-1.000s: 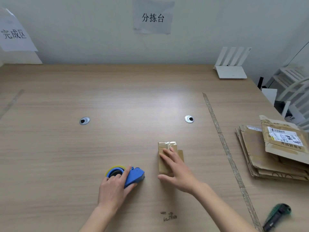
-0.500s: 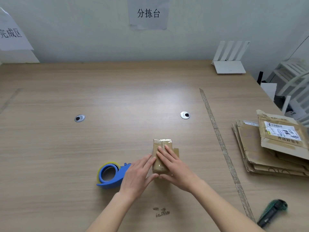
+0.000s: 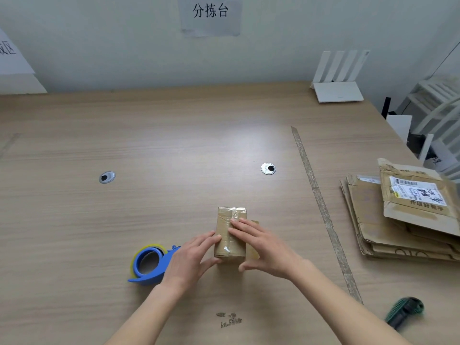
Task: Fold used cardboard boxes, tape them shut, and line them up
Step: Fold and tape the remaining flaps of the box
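Both hands have closed in on the small box (image 3: 230,234) since a second ago, when the left hand (image 3: 190,261) was on the tape dispenser (image 3: 149,263) and only the right hand (image 3: 263,245) lay on the cardboard. Now the left hand has let go of the dispenser and holds the box's left side, fingers along the edge and thumb at the near corner. The right hand rests over the top with its fingers laid flat along the taped seam and its thumb curved under the near right corner, so the box is held between the two hands. It is a small brown box with clear tape down its middle, sitting on the wooden table (image 3: 174,145) near the front, centre. The blue dispenser with its yellow-edged roll lies just to the left, partly behind the left wrist. Further right, a long strip of tape (image 3: 321,207) runs along the tabletop, and past it a stack of flattened boxes (image 3: 388,220) lies by the right edge, the top one bearing a shipping label. A green utility knife (image 3: 404,312) sits at the near right. A white router (image 3: 337,90) stands at the far right corner, and paper signs (image 3: 210,13) hang on the wall.
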Available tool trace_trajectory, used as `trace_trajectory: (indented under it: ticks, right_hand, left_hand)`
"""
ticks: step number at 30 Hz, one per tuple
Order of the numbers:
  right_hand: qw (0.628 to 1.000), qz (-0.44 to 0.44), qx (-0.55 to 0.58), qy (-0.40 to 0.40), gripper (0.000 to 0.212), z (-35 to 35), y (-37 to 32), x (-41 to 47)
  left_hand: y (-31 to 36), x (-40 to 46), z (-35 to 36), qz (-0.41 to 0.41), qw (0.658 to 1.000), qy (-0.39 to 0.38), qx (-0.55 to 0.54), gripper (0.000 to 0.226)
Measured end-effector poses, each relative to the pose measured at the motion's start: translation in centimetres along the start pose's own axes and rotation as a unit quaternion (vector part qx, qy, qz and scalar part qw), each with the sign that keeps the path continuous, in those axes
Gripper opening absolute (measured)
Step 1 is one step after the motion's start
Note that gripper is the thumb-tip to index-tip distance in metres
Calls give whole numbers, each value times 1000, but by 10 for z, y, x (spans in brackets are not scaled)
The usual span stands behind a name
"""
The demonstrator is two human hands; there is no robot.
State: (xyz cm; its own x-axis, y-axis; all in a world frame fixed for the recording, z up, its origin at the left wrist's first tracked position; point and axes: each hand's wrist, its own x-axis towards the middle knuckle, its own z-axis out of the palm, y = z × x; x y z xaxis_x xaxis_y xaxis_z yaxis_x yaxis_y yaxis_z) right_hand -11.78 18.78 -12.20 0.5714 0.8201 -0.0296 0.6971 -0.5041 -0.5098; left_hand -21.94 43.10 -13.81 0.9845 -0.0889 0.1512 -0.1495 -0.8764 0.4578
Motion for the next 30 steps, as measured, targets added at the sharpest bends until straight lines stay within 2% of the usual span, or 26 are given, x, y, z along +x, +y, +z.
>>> trace_trajectory:
  ticks: [2, 8, 14, 18, 21, 24, 27, 30]
  right_hand:
    - [999, -9, -32, -2, 92, -8, 5, 2]
    - [988, 26, -122, 93, 87, -2, -6, 6]
    - [975, 49, -164, 141, 83, 5, -13, 18]
    - [982, 37, -133, 130, 76, -1, -9, 26]
    - [996, 23, -53, 67, 55, -18, 5, 23]
    - [999, 24, -33, 28, 52, -33, 11, 21]
    - [996, 30, -73, 47, 48, -37, 9, 24]
    - [996, 35, -66, 50, 46, -29, 8, 26]
  left_hand:
    - [-2, 3, -2, -11, 1000, -17, -15, 56]
    - [4, 12, -2, -45, 997, -41, -53, 63]
    - [15, 17, -9, -53, 995, -61, -53, 66]
    - [12, 16, -5, -51, 996, -57, -52, 75]
    - [12, 18, -6, -57, 995, -57, -57, 76]
    - [17, 19, -9, -61, 994, -62, -61, 83]
    - [24, 24, -10, -82, 993, -67, -50, 97]
    - [31, 30, -9, -112, 991, -47, -48, 90]
